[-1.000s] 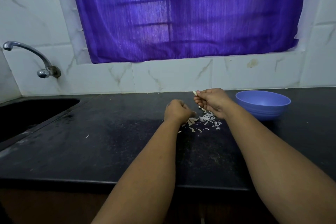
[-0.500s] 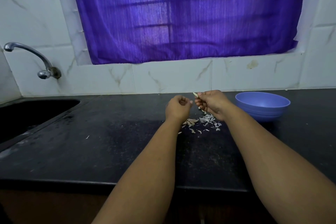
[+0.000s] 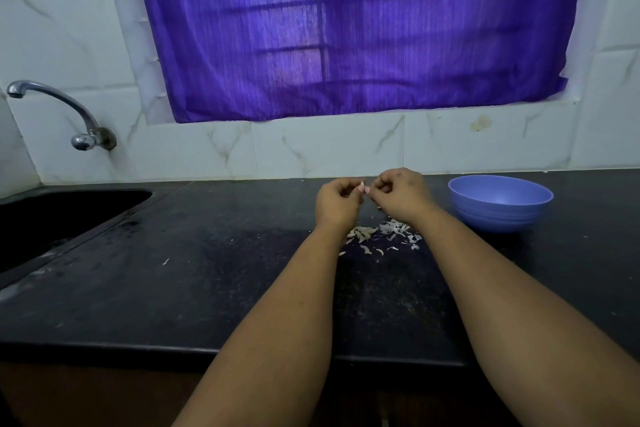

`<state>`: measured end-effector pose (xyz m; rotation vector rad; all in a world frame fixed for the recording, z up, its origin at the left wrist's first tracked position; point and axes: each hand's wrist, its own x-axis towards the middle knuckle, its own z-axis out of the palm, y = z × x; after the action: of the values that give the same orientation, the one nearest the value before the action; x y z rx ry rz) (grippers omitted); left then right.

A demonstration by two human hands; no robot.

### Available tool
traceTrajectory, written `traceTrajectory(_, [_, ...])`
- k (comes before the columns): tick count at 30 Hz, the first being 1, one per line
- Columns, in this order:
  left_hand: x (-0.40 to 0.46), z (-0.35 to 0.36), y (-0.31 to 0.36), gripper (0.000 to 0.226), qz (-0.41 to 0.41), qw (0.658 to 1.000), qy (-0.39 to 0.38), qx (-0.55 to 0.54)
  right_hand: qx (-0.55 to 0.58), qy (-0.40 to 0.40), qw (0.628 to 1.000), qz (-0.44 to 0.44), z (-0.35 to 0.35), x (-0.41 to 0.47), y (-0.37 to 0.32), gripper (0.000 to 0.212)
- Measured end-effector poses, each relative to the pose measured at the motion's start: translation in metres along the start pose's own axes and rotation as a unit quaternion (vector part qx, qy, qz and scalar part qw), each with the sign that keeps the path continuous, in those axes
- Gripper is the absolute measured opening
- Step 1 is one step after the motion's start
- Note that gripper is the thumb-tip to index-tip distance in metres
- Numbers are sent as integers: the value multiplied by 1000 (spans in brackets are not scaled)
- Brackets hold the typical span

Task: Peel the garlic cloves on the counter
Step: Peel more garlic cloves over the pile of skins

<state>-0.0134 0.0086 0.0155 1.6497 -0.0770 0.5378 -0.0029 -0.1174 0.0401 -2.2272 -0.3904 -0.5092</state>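
My left hand [image 3: 337, 202] and my right hand [image 3: 400, 194] meet above the black counter [image 3: 214, 281], fingers curled. Between their fingertips they pinch a small pale garlic clove [image 3: 362, 187]; most of it is hidden by the fingers. Below the hands a few unpeeled cloves [image 3: 362, 232] lie in a little heap. Right beside them is a scatter of white papery garlic skins [image 3: 396, 230].
A blue plastic bowl [image 3: 500, 201] stands on the counter to the right of my hands. A dark sink [image 3: 52, 218] is sunk in at the left, with a metal tap [image 3: 65, 111] on the tiled wall above it. A purple curtain [image 3: 346, 28] covers the window.
My left hand rose from the heap on the counter and came up to my right hand. Both hands now hold the clove that the right hand held alone.
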Motion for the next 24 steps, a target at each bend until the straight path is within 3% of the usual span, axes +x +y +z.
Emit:
traceTrajectory(4, [2,1,-1,11,14,999,0,47,7,64,998,-22,-4,-1,-4,12])
traceTrajectory(24, [-4,-1,8,19,67,984,-20,166,-37,35,997,-50,-4,-3,-6,11])
